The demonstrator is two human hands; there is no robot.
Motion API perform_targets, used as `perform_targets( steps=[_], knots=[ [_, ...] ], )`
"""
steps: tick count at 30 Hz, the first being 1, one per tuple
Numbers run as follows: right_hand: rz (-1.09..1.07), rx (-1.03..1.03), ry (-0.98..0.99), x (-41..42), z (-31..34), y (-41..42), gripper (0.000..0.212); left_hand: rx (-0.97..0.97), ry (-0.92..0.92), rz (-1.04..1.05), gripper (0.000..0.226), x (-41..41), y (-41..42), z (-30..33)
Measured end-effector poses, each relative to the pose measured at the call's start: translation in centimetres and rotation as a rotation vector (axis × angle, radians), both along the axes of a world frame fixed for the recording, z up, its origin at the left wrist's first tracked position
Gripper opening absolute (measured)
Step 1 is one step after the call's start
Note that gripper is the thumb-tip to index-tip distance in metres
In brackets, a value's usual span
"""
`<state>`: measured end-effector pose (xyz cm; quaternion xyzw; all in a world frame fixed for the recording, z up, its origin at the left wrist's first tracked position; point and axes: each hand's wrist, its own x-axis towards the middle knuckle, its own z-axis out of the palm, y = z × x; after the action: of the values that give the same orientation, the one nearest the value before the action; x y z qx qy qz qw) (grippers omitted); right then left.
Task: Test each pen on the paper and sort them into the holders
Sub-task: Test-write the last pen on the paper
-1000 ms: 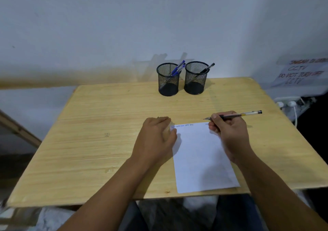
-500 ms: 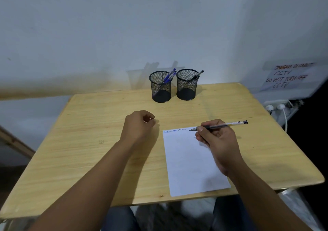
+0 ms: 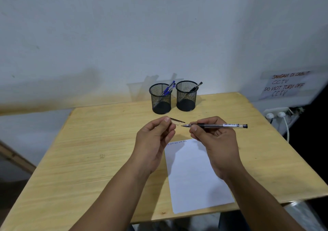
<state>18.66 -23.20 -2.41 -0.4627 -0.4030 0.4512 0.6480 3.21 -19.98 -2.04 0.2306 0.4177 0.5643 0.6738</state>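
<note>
1. The wooden table (image 3: 88,159) carries everything; its far edge runs along a pale wall and its near edge is toward the person.
2. A white sheet of paper (image 3: 195,177) lies flat on the table's near right part, its lower edge close to the near edge of the table. A short line of blue writing (image 3: 177,142) runs along its top edge.
3. The right hand (image 3: 213,138) is raised above the top of the paper, thumb and fingers curled round the front part of a black gel pen (image 3: 218,125).
4. The left hand (image 3: 156,134) is raised beside it, just left of the paper's top corner, pinching a clear pen cap (image 3: 177,121) between thumb and fingertips.
5. Two black mesh holders stand side by side near the middle of the far edge. The left holder (image 3: 160,98) has blue pens (image 3: 168,88) leaning to the right; the right holder (image 3: 186,95) has one black pen (image 3: 196,87) leaning to the right as well.
6. The gel pen's long axis runs almost parallel to the table's far edge. Its bare tip points left, toward the cap; its black end plug points toward the right edge.
7. The cap's dark clip lies on top, and its open mouth faces right. The pen tip sits just beside the mouth, whether touching I cannot tell.
</note>
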Motion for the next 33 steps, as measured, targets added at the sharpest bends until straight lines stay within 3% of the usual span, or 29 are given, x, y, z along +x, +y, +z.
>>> perform_targets(
  steps=[18, 28, 33],
  knots=[
    [-0.047, -0.007, -0.036, -0.3, -0.5, 0.0, 0.017, -0.032, -0.017, -0.037, 0.015, 1.5, -0.8, -0.7],
    [-0.081, -0.074, -0.244, -0.1, -3.2, 0.2, 0.017, 0.008, 0.258, 0.047, 0.01, 2.8, -1.4, -3.1],
    [-0.077, -0.128, 0.011, 1.1, -3.5, 2.2, 0.024, -0.004, 0.303, -0.065, 0.011, 3.5, -0.1, -3.8]
  ],
)
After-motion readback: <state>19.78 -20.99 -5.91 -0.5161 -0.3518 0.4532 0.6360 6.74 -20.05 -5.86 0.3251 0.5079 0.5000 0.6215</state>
